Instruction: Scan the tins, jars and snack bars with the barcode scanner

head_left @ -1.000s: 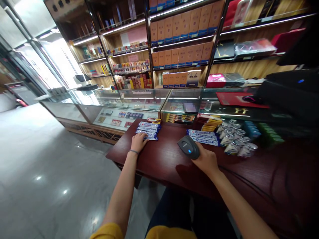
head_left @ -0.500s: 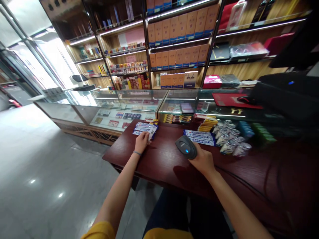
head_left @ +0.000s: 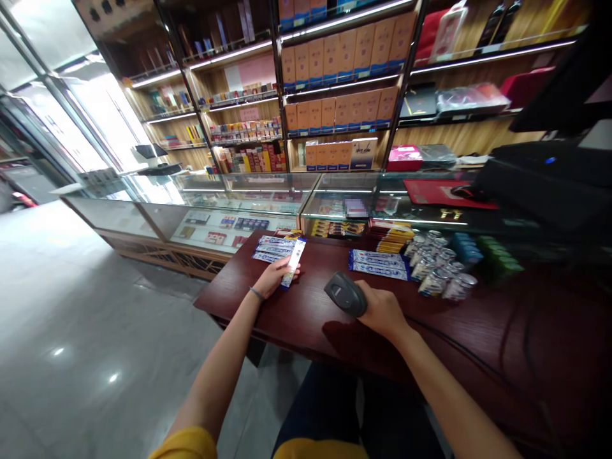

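My left hand (head_left: 273, 276) is closed on a long, thin white-and-blue packet (head_left: 295, 258), tilted upright above the table. Just behind it lie several like packets (head_left: 273, 247) in a stack. My right hand (head_left: 382, 310) wraps round the handle of a dark barcode scanner (head_left: 345, 294), whose head points left toward the packet. A black cable (head_left: 452, 340) runs from near that hand across the table. Beyond the scanner, more blue-and-white packets (head_left: 380, 264) lie flat side by side. What the long packets contain I cannot tell.
The dark red table (head_left: 287, 319) carries several small silver-topped jars (head_left: 435, 280), yellow packets (head_left: 396, 238), blue boxes (head_left: 465, 247) and green boxes (head_left: 497, 255). Behind it runs a glass display counter (head_left: 229, 197). A red mat (head_left: 430, 191) with a mouse lies to the right, near dark equipment (head_left: 549, 185).
My left hand has lifted one packet off the stack and turned its pale side up. My right hand has moved the scanner slightly left and down; its blue light no longer shows.
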A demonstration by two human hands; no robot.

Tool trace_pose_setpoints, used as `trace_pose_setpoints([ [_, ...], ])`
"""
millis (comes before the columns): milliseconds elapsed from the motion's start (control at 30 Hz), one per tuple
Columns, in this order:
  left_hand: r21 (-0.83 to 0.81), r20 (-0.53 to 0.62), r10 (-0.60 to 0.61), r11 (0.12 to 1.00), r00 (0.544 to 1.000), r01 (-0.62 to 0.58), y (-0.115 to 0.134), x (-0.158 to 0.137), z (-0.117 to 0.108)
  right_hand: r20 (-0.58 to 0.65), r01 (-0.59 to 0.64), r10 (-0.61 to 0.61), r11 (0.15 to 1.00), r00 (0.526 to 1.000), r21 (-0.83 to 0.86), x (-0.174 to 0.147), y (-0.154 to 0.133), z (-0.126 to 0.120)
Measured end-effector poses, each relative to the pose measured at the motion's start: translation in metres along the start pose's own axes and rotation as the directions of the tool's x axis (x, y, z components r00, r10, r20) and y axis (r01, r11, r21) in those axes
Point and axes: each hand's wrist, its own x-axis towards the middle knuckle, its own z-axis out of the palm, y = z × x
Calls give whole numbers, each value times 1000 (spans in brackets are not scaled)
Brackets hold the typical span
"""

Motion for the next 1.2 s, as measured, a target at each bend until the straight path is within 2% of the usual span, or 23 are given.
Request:
trace_pose_setpoints([
  [300, -77, -29, -10, 997, 1000, 7, -4, 3, -2, -34, -12, 13, 999, 999, 42, -1, 2, 0],
  [500, -37, -34, -29, 999, 999, 28, -1, 9, -4, -127, -67, 70, 998, 989, 21, -1, 10, -6],
  [600, -11, -14, 16, 1000, 1000, -16, 4, 22, 4, -176, -136, 132, 991, 976, -11, -2, 18, -11],
  [700, 169, 56, 119, 977, 991, -127, 4, 42, 27, -234, -224, 207, 974, 950, -47, -5, 30, -16],
  [767, 372, 119, 229, 892, 966, -257, 0, 55, 49, -282, -286, 256, 955, 925, -72, -8, 39, -19],
  [833, 548, 176, 345, 744, 922, -383, -7, 67, 74, -344, -347, 296, 933, 891, -96, -11, 48, -23],
  [933, 700, 306, 447, 493, 841, -516, -20, 80, 111, -435, -433, 349, 895, 830, -108, -15, 60, -29],
  [1067, 758, 506, 433, 189, 746, -624, -36, 90, 150, -513, -514, 403, 853, 758, -89, -19, 72, -36],
  [1200, 747, 616, 390, -15, 684, -665, -51, 103, 174, -585, -581, 455, 813, 672, -34, -22, 79, -41],
])
